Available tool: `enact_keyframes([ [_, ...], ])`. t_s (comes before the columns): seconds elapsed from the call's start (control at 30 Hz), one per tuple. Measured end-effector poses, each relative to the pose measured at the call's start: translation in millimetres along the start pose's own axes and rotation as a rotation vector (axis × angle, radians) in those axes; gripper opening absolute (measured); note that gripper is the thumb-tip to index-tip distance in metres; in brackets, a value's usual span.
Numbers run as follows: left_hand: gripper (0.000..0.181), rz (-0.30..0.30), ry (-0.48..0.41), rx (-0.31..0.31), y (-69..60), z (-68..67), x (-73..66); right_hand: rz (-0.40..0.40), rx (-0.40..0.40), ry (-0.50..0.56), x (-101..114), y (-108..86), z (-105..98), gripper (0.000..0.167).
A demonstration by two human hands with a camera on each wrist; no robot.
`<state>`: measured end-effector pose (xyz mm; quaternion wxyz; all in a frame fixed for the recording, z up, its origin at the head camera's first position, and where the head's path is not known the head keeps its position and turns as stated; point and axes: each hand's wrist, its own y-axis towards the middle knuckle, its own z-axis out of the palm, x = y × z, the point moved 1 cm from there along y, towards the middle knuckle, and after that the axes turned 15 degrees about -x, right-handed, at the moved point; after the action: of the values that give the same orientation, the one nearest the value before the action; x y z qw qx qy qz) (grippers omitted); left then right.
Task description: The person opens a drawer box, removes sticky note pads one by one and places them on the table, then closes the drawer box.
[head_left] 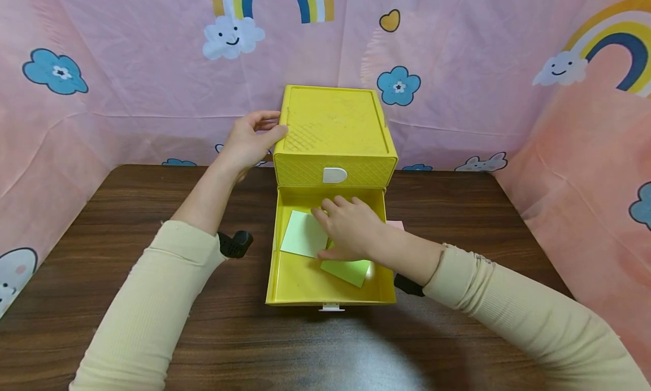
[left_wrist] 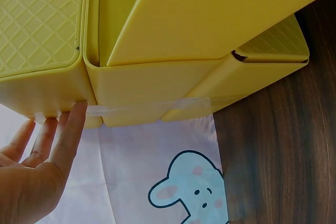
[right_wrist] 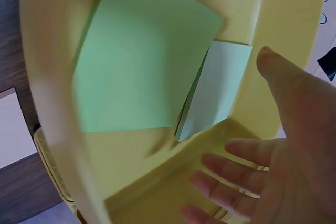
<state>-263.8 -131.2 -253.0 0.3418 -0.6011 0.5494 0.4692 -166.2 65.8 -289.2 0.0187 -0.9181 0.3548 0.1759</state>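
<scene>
Hovering relaxed, the right hand [head_left: 351,230] overhangs green notes [head_left: 348,273], probably light, best edge-pinched; the unclenched left hand [head_left: 249,141] touches the yellow box [head_left: 341,120].

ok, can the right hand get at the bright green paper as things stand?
Looks like yes: the drawer is open, and the right hand is already over it, fingers free, with nothing visible blocking the way to the bright green paper.
</scene>
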Motion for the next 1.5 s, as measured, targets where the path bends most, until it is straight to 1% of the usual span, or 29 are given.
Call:
enact_keyframes([
  [0.27, 0.052, 0.003, 0.05, 0.004, -0.3, -1.1, -1.2, 0.056, 0.121, 0.018, 1, 10.7, 3, 0.089],
  [0.4, 0.052, 0.005, 0.049, 0.006, -0.1, -1.5, -0.7, 0.078, 0.177, 0.009, 4, 15.7, 5, 0.09],
  [0.5, 0.052, 0.009, 0.048, 0.011, -0.2, -2.3, -0.1, 0.09, 0.199, 0.011, 6, 18.6, 6, 0.091],
  [0.97, 0.051, 0.006, 0.031, 0.001, -0.3, -1.8, -0.5, 0.115, 0.202, 0.011, 12, 25.3, 13, 0.096],
  [1.13, 0.051, 0.007, 0.026, 0.004, -0.3, -1.5, -0.1, 0.114, 0.212, -0.003, 15, 25.3, 16, 0.095],
  [1.3, 0.051, 0.009, 0.02, 0.004, 0.1, -1.2, 0.4, 0.113, 0.197, -0.019, 18, 25.4, 18, 0.097],
  [1.5, 0.051, 0.014, 0.02, 0.0, 0.8, -0.9, 0.3, 0.114, 0.2, -0.04, 20, 25.5, 18, 0.098],
])
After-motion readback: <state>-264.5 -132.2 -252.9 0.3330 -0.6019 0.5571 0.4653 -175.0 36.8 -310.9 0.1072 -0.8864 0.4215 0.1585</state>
